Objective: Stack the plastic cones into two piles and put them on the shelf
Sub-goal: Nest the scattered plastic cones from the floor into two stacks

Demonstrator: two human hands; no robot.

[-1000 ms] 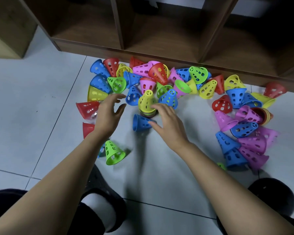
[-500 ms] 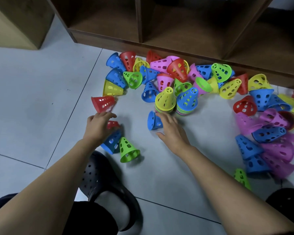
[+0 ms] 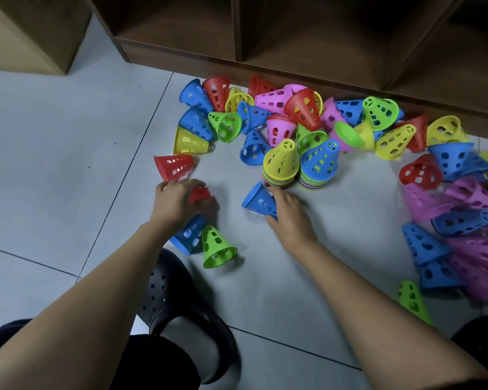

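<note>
**A:** While the yellow-topped pile [image 3: 281, 164] stands upright on the floor [image 3: 68, 136], where is the right hand [image 3: 289, 218]?

**B:** Just in front of that pile, on the person's side. Its thumb and fingers are curled round a blue cone [image 3: 258, 199] that lies on its side, with the narrow end close to the pile's base.

**A:** And the left hand [image 3: 178, 204]?

**B:** Well to the left of the pile, with its fingers curled down over a red cone [image 3: 200, 194] (only part of it shows past the knuckles).

**A:** The second pile?

**B:** The blue-topped pile [image 3: 319, 164] stands touching the yellow-topped one on its right.

**A:** Anything else?

**B:** A green cone [image 3: 216, 246] stands upright in front of the pile and to its left, by the left wrist. Loose cones [image 3: 279, 101] lie heaped behind the pile and far to its right. The shelf [image 3: 293, 38] rises beyond them.
</note>
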